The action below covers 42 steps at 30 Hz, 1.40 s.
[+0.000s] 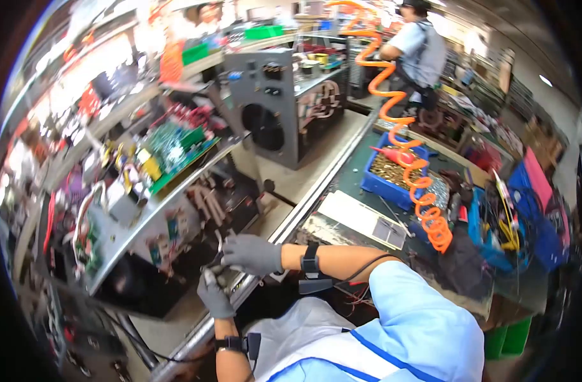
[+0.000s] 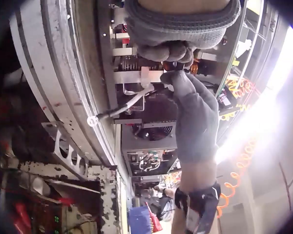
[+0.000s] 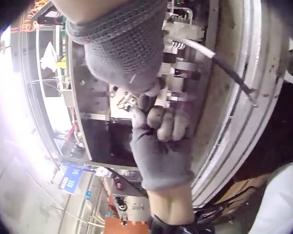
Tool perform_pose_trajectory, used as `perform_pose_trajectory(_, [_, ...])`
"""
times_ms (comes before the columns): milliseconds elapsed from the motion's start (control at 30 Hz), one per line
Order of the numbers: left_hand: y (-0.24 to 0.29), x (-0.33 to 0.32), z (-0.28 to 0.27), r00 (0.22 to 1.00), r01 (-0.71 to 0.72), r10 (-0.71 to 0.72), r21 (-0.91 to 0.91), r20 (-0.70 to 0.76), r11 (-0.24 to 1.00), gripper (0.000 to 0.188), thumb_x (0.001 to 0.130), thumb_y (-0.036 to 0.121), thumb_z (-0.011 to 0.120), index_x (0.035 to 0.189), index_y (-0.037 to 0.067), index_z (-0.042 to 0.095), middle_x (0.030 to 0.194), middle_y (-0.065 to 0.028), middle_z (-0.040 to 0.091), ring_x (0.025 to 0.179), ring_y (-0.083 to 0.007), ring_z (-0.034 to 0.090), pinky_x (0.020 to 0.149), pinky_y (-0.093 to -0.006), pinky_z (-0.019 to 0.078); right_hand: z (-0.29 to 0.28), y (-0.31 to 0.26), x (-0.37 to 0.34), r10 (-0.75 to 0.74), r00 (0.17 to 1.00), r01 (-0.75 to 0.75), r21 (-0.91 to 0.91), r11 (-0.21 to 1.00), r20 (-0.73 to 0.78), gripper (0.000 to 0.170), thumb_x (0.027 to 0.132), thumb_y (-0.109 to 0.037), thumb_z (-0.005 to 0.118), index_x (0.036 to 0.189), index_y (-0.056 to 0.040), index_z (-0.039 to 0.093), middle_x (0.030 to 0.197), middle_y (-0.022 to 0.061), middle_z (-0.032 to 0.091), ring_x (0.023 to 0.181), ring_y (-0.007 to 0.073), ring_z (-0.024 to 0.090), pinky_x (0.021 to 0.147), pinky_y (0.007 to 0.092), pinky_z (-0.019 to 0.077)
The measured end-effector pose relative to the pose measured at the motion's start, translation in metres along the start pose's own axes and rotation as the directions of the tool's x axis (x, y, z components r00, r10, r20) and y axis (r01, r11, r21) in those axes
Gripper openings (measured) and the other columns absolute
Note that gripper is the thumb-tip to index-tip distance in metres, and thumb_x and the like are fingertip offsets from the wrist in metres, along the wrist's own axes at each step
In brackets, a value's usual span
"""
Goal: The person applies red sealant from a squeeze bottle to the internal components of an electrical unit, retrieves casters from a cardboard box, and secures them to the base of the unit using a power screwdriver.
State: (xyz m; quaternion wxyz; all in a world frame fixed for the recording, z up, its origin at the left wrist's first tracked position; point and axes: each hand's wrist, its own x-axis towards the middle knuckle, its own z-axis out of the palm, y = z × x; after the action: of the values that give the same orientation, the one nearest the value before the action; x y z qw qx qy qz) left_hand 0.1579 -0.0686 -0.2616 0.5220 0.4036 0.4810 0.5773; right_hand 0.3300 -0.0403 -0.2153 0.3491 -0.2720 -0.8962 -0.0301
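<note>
Both hands wear grey knit gloves and meet in front of an open-sided machine chassis (image 1: 176, 223). In the head view the right hand (image 1: 249, 254) is above the left hand (image 1: 216, 296). Curled fingers of the left hand (image 3: 163, 158) grip a small dark part (image 3: 147, 101), mostly hidden by the gloves. The right hand (image 2: 195, 119) pinches at the same part with thumb and fingertips; I cannot tell what kind of part it is. Beside the hands a black-and-white cable (image 2: 135, 101) sticks out from the chassis, with a ring lug (image 2: 93, 121) on its end.
A metal rail (image 2: 51, 63) runs along the bench edge below the chassis. A circuit board (image 1: 182, 162) lies on top of the chassis. Behind stands a second grey machine (image 1: 265, 105). On the right are a blue bin (image 1: 373, 178) of brass-coloured pieces, a coiled orange hose (image 1: 424, 200) and a person (image 1: 421, 51).
</note>
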Motion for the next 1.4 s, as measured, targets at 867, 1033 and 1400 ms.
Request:
perform_pose_trajectory(867, [-0.026, -0.036, -0.051, 0.979, 0.013, -0.023, 0.053, 0.203, 0.999, 0.027, 0.086, 0.012, 0.05, 0.109, 0.001, 0.058, 0.085, -0.0053, 0.058, 0.065, -0.0102, 0.054, 0.057, -0.0235, 0.0466, 0.009, 0.019, 0.006, -0.049, 0.929, 0.182, -0.336, 0.924, 0.368, 0.007, 0.069, -0.02, 0.059, 0.074, -0.0148, 0.06, 0.079, 0.0012, 0.058, 0.082, 0.0189, 0.056, 0.072, 0.0329, 0.0407])
perform_pose_trajectory(1033, [-0.008, -0.045, -0.028, 0.965, -0.163, 0.157, 0.013, 0.208, 0.986, 0.034, 0.09, 0.016, 0.045, 0.12, 0.001, 0.05, 0.099, -0.0074, 0.056, 0.078, -0.0108, 0.055, 0.065, -0.022, 0.0466, 0.005, 0.011, 0.02, 0.028, 0.875, 0.137, -0.303, 0.943, 0.484, 0.01, 0.069, -0.02, 0.062, 0.075, -0.0126, 0.059, 0.079, 0.0025, 0.056, 0.082, 0.0213, 0.054, 0.071, 0.0348, 0.0412])
perform_pose_trajectory(1400, [-0.011, -0.01, -0.016, 0.998, 0.067, -0.047, -0.558, 0.05, 0.827, 0.037, 0.094, 0.037, 0.044, 0.096, 0.002, 0.056, 0.073, -0.0061, 0.06, 0.05, -0.0086, 0.049, 0.038, -0.0192, 0.0349, 0.013, -0.008, 0.023, 0.139, 0.917, -0.026, -0.291, 0.956, 0.375, 0.024, 0.076, -0.034, 0.061, 0.075, -0.0104, 0.062, 0.075, 0.007, 0.059, 0.077, 0.0249, 0.058, 0.068, 0.0368, 0.0436])
